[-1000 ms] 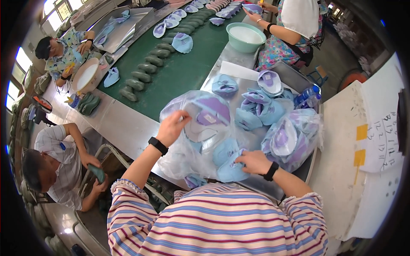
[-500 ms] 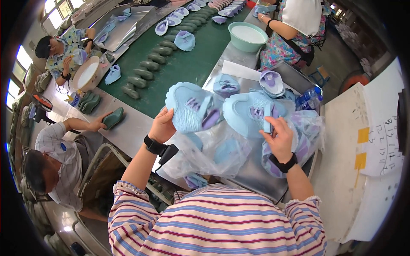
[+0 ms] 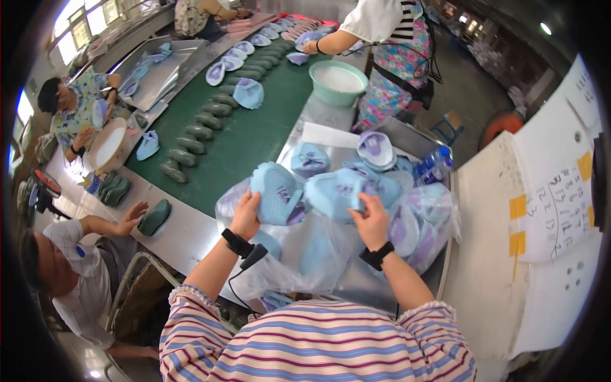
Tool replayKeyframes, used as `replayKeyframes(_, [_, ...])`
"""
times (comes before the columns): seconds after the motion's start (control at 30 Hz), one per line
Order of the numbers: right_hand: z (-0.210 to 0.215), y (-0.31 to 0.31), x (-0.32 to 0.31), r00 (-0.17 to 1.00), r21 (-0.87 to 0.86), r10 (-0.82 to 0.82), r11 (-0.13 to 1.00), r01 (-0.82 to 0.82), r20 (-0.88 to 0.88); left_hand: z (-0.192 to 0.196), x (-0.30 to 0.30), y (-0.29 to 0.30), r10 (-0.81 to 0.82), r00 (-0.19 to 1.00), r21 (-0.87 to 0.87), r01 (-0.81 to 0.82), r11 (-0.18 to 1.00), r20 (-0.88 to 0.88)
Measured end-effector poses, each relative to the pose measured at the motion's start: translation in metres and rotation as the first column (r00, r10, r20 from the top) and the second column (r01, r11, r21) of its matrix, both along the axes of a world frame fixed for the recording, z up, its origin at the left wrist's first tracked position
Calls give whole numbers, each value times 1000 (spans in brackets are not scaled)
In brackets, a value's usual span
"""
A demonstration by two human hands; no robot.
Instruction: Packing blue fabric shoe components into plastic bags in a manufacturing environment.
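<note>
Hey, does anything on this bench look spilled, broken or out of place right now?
Nothing stands out. The left hand and right hand each hold a light blue shoe upper above clear plastic bags of more uppers. They lie in a loose heap, but nothing looks spilled or damaged.

Two light-blue shoe uppers point(image 3: 278, 193) are held, one per grip. Beyond them one green basin point(image 3: 338, 81) and one water bottle point(image 3: 433, 167) are counted.

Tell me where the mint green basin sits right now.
In the head view, the mint green basin sits at upper centre, on the table's right edge beside the green conveyor belt, before a person in a floral apron.
</note>
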State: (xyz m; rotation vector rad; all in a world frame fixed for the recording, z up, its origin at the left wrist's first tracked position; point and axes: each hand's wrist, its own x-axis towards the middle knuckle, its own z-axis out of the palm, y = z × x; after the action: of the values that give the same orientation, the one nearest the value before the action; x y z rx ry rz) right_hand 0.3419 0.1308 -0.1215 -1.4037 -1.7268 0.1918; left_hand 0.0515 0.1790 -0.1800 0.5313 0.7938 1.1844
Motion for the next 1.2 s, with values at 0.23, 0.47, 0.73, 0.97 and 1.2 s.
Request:
replayKeyframes(0.23, [-21,37,51,985,-134,-171,977,168,-7,3,-43,31,181,981,98,-173,980,-76])
replayKeyframes(0.47, [-30,-13,24,980,-480,103,860,-173,-169,-23,-147,87,518,832,-15,-531,847,-200])
replayKeyframes(0.73, [-16,-24,13,947,-562,216,764,-316,-239,79,-192,94,322,928,5,-327,945,-188])
replayKeyframes(0.97, [15,-1,-3,836,-723,531,524,-450,-136,239,-64,-32,205,786,809,540,231,-583])
replayKeyframes(1.2, [-17,-10,-28,732,-760,656,379,-528,-181,278,-83,-158,173,977,864,195,-464,-128])
